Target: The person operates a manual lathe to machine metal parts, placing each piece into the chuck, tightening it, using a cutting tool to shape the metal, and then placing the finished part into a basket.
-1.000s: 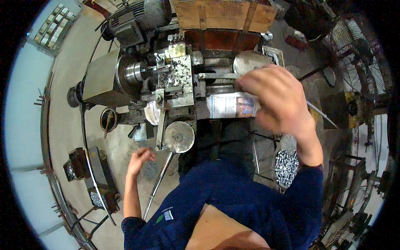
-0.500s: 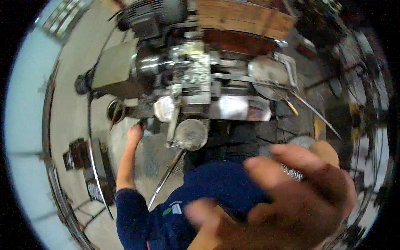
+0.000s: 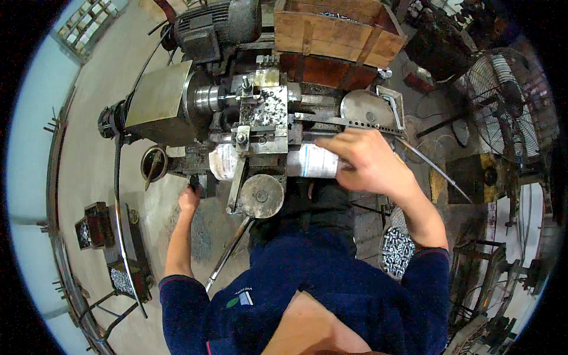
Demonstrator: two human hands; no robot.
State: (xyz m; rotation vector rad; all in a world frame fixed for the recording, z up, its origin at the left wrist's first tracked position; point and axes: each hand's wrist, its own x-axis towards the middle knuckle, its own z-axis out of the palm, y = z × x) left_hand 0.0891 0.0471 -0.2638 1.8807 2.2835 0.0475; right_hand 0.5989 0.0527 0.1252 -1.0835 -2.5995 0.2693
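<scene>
My right hand (image 3: 368, 158) is over the front of a lathe-like machine, its index finger stretched out to the left and the other fingers curled below. Nothing shows in its fingers. Under the fingertip lies a printed white sheet (image 3: 316, 161), partly covered by the hand. Just left of it is the chip-strewn metal slide block (image 3: 264, 112), with a bolted clamp (image 3: 242, 139) at its near edge. Low on the left, my left hand (image 3: 189, 198) is closed at a small dark part (image 3: 194, 182) by the machine's front; what its fingers grip is hard to make out.
A round metal disc (image 3: 262, 196) with a long lever (image 3: 229, 253) stands before the machine. A larger disc (image 3: 362, 109) lies right. Behind are a wooden crate (image 3: 337, 32) and a motor (image 3: 216, 29). A basin of small metal parts (image 3: 397, 248) and a fan (image 3: 503, 106) stand right.
My right hand has moved from close in front of the camera, at lower right, forward and up to the machine's front. My left hand stays at the same spot.
</scene>
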